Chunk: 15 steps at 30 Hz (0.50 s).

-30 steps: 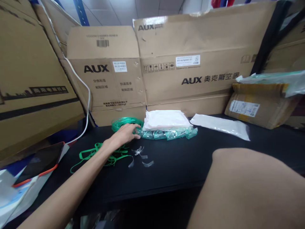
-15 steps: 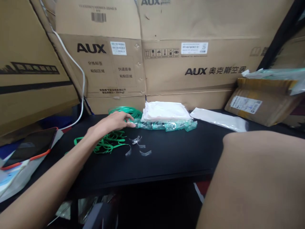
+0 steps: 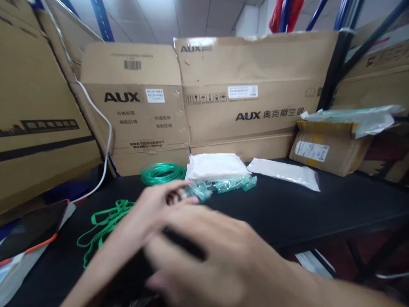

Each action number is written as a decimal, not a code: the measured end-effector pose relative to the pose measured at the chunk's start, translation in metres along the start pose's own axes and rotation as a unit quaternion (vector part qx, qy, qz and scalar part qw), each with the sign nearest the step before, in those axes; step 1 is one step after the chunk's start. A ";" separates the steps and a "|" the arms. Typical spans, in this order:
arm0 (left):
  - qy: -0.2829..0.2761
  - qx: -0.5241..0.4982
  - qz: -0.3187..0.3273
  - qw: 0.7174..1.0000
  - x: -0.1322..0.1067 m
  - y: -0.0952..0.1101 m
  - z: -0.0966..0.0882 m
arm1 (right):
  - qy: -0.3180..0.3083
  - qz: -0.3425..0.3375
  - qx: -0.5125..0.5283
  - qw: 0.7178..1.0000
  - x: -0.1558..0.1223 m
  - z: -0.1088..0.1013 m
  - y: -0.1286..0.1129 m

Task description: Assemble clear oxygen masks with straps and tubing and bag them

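Observation:
My left hand reaches over the black tabletop, its thumb and fingers closed around a clear, green-tinted plastic piece. That piece is blurred and its exact kind does not show. Just beyond it, more green translucent plastic pieces lie in a row along a stack of white sheets or packets. My right hand is large and close to the camera, in front of my left wrist. Its fingers are smeared by motion, so whether it holds anything is unclear. Green elastic straps lie left of my left forearm.
Behind my left hand lies a coil of green tubing. A long white packet and a brown carton are at the right. Large cardboard panels close off the back. A phone with an orange edge lies at the left.
The view has tilted up. My left hand has drawn a plastic piece slightly away from the row. My right hand has come in from the lower right, and the small clear strips are now hidden.

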State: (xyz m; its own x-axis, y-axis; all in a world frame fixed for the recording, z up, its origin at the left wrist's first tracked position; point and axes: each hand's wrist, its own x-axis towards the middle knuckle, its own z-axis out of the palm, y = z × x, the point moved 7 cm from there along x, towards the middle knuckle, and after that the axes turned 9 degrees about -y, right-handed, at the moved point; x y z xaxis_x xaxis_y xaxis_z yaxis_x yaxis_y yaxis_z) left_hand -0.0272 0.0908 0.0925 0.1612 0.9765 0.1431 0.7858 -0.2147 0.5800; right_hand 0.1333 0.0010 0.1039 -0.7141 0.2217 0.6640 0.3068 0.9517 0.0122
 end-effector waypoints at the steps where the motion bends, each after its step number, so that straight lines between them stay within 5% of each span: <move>1: -0.016 -0.016 0.021 1.000 -0.005 0.010 0.016 | 0.010 0.028 -0.024 0.999 -0.012 -0.001 0.011; 6: -0.120 -0.170 0.038 0.977 -0.014 0.027 0.086 | -0.018 0.119 -0.114 0.986 -0.079 0.031 0.066; 11: 0.049 -0.035 0.072 0.996 -0.029 0.006 0.060 | -0.034 0.207 -0.001 0.978 -0.099 0.060 0.094; 15: 0.063 0.064 0.077 0.993 -0.040 -0.022 0.049 | -0.008 0.273 0.115 0.955 -0.097 0.054 0.103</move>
State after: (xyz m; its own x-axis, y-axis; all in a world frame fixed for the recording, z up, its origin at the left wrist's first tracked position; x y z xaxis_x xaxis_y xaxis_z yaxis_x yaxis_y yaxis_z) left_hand -0.0218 0.0571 0.0342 0.2159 0.9205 0.3258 0.8288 -0.3492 0.4373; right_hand 0.1998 0.0892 0.0002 -0.4972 0.6998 0.5128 0.4908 0.7143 -0.4989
